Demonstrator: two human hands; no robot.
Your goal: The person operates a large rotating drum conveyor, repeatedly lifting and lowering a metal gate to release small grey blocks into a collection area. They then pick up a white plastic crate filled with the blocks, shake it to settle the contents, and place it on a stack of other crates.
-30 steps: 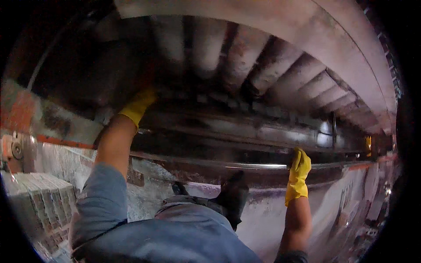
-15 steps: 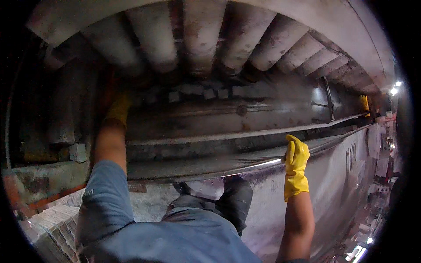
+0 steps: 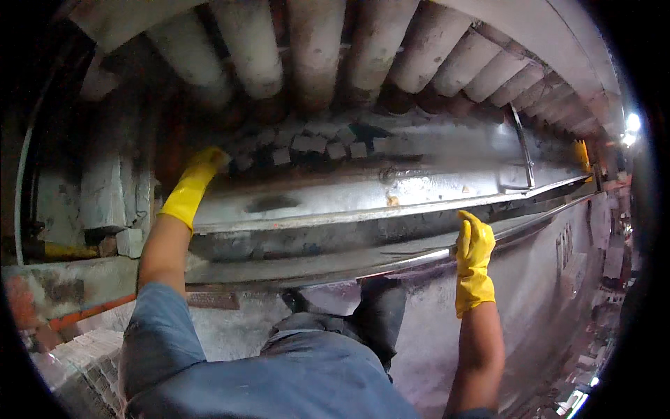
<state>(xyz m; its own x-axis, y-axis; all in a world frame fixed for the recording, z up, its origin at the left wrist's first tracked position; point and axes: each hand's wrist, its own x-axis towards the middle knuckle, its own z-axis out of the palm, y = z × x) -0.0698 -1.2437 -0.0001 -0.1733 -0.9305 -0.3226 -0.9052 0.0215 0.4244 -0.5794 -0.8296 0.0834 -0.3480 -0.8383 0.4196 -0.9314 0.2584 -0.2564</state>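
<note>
Reaching over a long metal trough (image 3: 314, 200), a person in a blue-grey T-shirt (image 3: 279, 377) and yellow rubber gloves works beneath a row of pale rounded columns (image 3: 317, 49). The left hand (image 3: 195, 183) extends across the trough to its dim far side, its fingertips just beside a scatter of small grey blocks (image 3: 337, 151); whether those fingers grip a block cannot be told in the blur and shadow. The blocks lie loosely along the back of the trough, below the columns. The right hand (image 3: 476, 255), its fingers bent, is at the shiny metal rim (image 3: 419, 262) nearest the body, though it is unclear whether they close around it. A thin metal bracket (image 3: 522, 146) stands across the trough at right, near a yellow fitting (image 3: 581, 155) at the far end. At left, a pale cube-shaped block (image 3: 130, 242) sits on a ledge (image 3: 77, 283), above stacked pale slabs (image 3: 87, 359). Bright lamps (image 3: 631, 122) glow at the right edge.
</note>
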